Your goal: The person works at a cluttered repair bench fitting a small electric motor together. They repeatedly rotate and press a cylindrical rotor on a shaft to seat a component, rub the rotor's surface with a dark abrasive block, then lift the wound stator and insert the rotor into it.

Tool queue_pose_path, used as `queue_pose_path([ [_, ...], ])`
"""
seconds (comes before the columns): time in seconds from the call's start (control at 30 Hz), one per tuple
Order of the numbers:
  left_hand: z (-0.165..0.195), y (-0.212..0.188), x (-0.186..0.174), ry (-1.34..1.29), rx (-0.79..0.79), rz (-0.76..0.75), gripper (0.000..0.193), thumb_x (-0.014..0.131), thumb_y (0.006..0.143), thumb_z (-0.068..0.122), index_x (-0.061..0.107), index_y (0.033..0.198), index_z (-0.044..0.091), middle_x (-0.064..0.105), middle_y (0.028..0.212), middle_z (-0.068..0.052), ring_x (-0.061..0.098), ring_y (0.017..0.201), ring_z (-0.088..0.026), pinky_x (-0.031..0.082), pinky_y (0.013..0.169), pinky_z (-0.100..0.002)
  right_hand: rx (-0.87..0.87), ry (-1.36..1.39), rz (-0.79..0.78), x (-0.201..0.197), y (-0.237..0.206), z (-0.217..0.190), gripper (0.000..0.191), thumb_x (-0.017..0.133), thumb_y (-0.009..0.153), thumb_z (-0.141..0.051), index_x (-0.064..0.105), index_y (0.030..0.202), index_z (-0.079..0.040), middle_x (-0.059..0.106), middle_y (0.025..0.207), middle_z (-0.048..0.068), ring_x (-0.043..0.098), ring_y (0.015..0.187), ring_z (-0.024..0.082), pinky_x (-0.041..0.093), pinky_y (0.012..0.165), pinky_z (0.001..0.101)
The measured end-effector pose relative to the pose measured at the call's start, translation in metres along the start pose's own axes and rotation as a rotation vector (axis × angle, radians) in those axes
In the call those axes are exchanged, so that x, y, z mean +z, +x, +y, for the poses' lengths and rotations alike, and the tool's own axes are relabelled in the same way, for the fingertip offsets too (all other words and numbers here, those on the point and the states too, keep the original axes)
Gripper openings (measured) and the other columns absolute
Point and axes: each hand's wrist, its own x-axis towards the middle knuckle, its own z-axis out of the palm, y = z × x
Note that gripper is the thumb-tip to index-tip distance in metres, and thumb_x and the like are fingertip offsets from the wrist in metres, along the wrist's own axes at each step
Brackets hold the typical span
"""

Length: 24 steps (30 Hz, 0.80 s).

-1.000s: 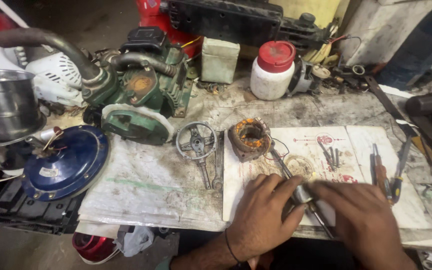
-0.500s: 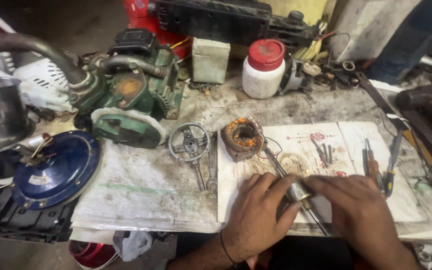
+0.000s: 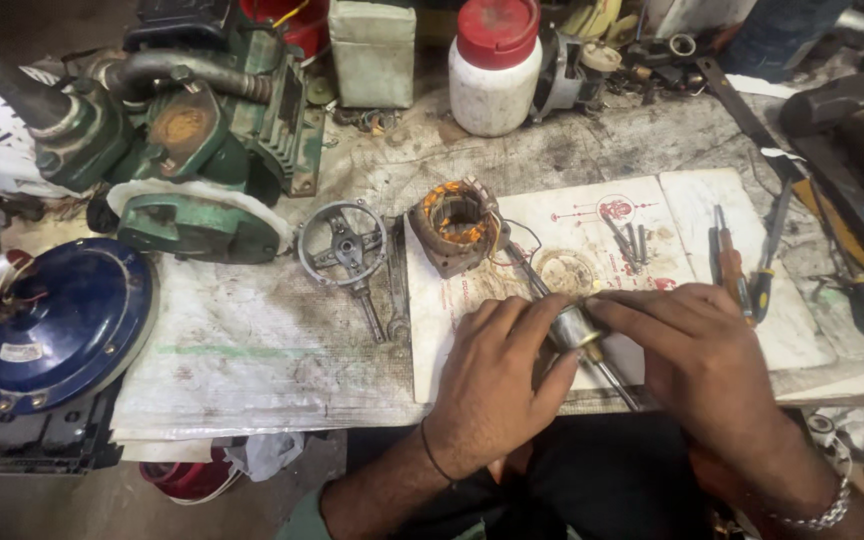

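Note:
My left hand [image 3: 497,375] and my right hand [image 3: 697,355] meet over the front edge of the workbench. Both grip a small metal rotor [image 3: 574,325] on a thin steel shaft [image 3: 530,282] that runs up-left and down-right of the hands. The fingers hide most of the rotor. Just beyond the hands sits a stator with copper windings [image 3: 457,225] on a stained open booklet [image 3: 642,215]. A round metal end bracket [image 3: 344,245] lies to the left of the stator.
A green motor pump [image 3: 197,140] and a dark blue round fan cover [image 3: 57,320] stand at the left. A white jar with a red lid [image 3: 495,65] is at the back. Screwdrivers [image 3: 732,265] and a hammer [image 3: 857,120] lie at the right.
The view has come closer to the bench and tilted down. Both hands stay on the rotor and shaft, shifted slightly right on the booklet.

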Motion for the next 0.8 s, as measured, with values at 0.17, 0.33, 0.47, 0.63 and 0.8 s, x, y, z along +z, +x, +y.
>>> queue_pose_path([
  [0.17,-0.001,-0.001,0.002,-0.006,-0.001,0.02,0.054,0.073,0.088,0.023,0.059,0.136,0.002,0.064,0.109,-0.015,0.062,0.103,-0.033,0.048,0.093,-0.047,-0.164,0.073,0.024,0.001,-0.004,0.008,0.035,0.074,0.079,-0.003,0.076,0.112,-0.013,0.075,0.115,0.005,0.071,0.099,0.021,0.05,0.087,0.0379],
  [0.33,0.0,-0.001,0.002,-0.003,0.011,0.033,0.052,0.073,0.089,0.023,0.06,0.135,0.002,0.064,0.108,-0.014,0.061,0.103,-0.034,0.048,0.092,-0.046,-0.167,0.001,0.049,0.006,-0.008,0.012,0.039,0.074,0.073,-0.004,0.075,0.112,-0.011,0.074,0.115,0.006,0.07,0.106,0.025,0.048,0.089,0.0404],
  [0.47,0.0,0.0,0.004,0.015,0.004,0.031,0.052,0.073,0.09,0.024,0.06,0.135,0.002,0.064,0.107,-0.014,0.061,0.102,-0.033,0.048,0.091,-0.046,-0.119,0.045,0.064,0.012,-0.008,0.013,0.037,0.076,0.076,-0.005,0.074,0.112,-0.012,0.073,0.114,0.006,0.07,0.105,0.025,0.049,0.091,0.0397],
  [0.63,-0.003,0.002,0.005,-0.007,-0.007,-0.016,0.055,0.072,0.089,0.023,0.058,0.137,0.002,0.064,0.105,-0.013,0.062,0.1,-0.031,0.047,0.09,-0.046,-0.236,0.055,0.075,0.017,-0.014,0.021,0.034,0.073,0.08,-0.002,0.074,0.111,-0.015,0.074,0.117,0.007,0.071,0.106,0.024,0.048,0.084,0.0386],
  [0.8,-0.002,0.0,0.006,0.021,0.012,0.027,0.054,0.073,0.091,0.025,0.059,0.138,0.003,0.064,0.107,-0.014,0.061,0.102,-0.033,0.047,0.092,-0.047,-0.075,0.023,0.006,0.01,-0.012,0.022,0.046,0.067,0.075,0.007,0.076,0.115,-0.012,0.075,0.113,0.005,0.069,0.101,0.025,0.05,0.082,0.04],
])
